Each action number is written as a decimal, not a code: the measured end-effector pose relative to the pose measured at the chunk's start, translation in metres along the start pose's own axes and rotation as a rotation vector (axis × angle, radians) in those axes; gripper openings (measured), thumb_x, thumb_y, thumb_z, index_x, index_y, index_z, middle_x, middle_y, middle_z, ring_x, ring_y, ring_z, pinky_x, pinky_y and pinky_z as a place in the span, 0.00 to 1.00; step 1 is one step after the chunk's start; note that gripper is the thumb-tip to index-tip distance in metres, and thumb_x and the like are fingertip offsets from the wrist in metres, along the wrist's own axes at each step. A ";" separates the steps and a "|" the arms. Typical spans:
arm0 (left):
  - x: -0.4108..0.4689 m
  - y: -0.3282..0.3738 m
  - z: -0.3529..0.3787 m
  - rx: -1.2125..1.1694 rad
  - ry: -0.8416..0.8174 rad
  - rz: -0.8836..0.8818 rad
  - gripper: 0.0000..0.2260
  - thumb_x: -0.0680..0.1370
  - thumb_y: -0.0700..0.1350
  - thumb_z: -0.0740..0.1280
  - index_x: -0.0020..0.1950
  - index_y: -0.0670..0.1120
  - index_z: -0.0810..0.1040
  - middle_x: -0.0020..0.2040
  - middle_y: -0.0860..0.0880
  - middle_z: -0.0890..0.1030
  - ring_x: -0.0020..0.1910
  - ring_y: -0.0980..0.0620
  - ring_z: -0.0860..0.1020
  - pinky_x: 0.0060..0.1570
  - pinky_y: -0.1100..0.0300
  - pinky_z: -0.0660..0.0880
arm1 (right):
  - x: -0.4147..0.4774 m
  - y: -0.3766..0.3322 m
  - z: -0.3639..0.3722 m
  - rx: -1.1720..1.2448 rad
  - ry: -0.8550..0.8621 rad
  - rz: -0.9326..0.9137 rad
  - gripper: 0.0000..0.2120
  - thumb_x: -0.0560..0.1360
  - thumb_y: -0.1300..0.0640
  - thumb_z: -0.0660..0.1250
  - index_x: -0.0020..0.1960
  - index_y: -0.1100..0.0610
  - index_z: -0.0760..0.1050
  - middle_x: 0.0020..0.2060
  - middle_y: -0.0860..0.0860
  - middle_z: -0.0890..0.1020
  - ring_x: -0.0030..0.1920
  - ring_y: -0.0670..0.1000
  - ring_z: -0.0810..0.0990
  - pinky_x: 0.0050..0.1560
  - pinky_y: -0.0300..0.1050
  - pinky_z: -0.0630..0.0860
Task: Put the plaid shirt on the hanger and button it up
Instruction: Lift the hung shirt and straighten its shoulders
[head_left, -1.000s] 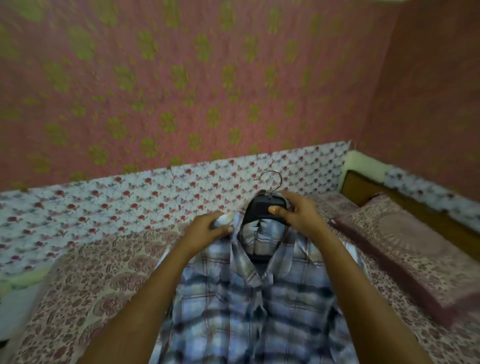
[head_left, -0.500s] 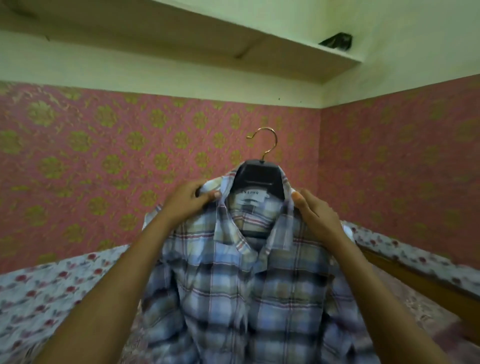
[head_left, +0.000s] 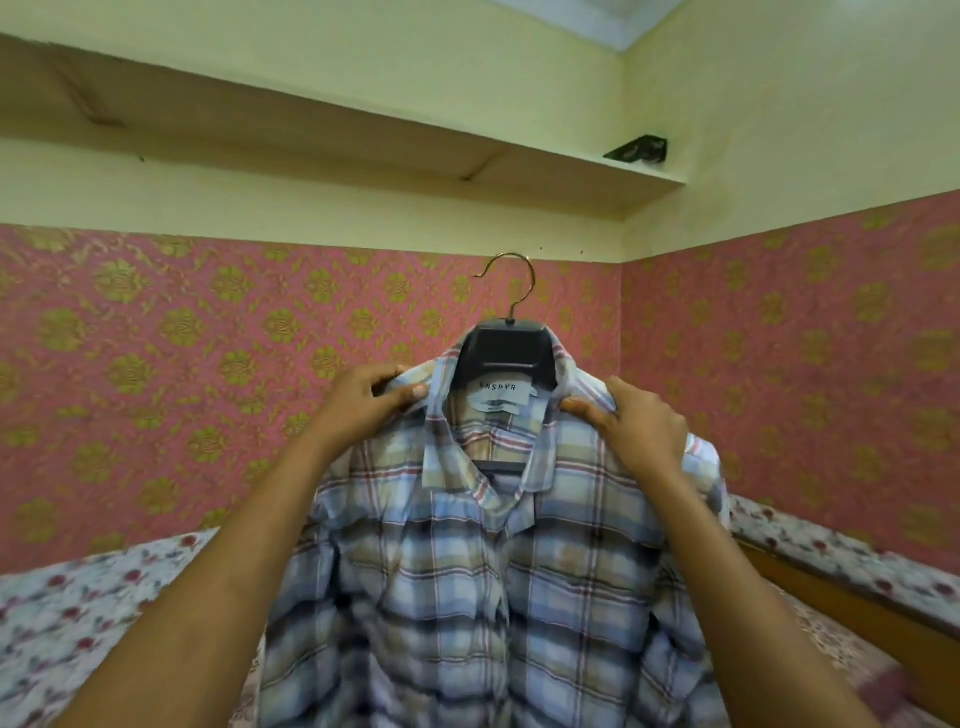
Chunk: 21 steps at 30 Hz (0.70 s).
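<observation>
Pink wallpaper behind, our left hand (head_left: 363, 402) and right hand (head_left: 636, 421) pinching shirt (head_left: 467, 597) shoulders mid-frame, shirt draped on hanger (head_left: 506, 353)

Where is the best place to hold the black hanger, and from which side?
Judging by its pose, take the black plastic hanger at its bare neck under the metal hook, from above. The blue plaid shirt covers both arms, leaving no other part free.
</observation>
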<state>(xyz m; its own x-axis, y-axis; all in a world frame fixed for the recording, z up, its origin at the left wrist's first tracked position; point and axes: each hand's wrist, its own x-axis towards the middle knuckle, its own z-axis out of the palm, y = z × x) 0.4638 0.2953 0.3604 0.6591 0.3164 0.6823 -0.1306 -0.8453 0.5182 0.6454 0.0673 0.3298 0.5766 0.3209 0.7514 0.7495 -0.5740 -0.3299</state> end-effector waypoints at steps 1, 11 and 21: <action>-0.005 0.003 0.002 -0.022 -0.003 -0.025 0.10 0.76 0.48 0.67 0.34 0.55 0.76 0.24 0.58 0.74 0.25 0.62 0.70 0.30 0.67 0.65 | -0.004 0.002 -0.005 -0.015 0.001 0.000 0.27 0.69 0.30 0.58 0.38 0.56 0.65 0.34 0.54 0.75 0.40 0.60 0.77 0.34 0.47 0.63; -0.062 0.019 0.016 -0.138 0.151 -0.092 0.05 0.75 0.43 0.69 0.47 0.53 0.80 0.47 0.56 0.80 0.47 0.57 0.77 0.47 0.61 0.72 | -0.044 0.017 -0.059 -0.070 -0.018 0.029 0.28 0.68 0.30 0.58 0.38 0.57 0.64 0.30 0.51 0.71 0.37 0.59 0.76 0.32 0.45 0.60; -0.081 0.034 0.001 -0.201 0.176 -0.092 0.10 0.77 0.41 0.65 0.40 0.54 0.78 0.39 0.56 0.80 0.42 0.57 0.77 0.44 0.62 0.72 | -0.073 0.015 -0.083 -0.086 -0.100 0.001 0.29 0.61 0.25 0.49 0.32 0.53 0.61 0.33 0.53 0.74 0.40 0.60 0.78 0.35 0.46 0.65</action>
<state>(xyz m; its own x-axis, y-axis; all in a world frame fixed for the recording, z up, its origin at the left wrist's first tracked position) 0.4070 0.2399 0.3222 0.5386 0.4722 0.6978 -0.2326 -0.7126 0.6619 0.5881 -0.0271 0.3173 0.6097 0.3914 0.6893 0.7207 -0.6356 -0.2766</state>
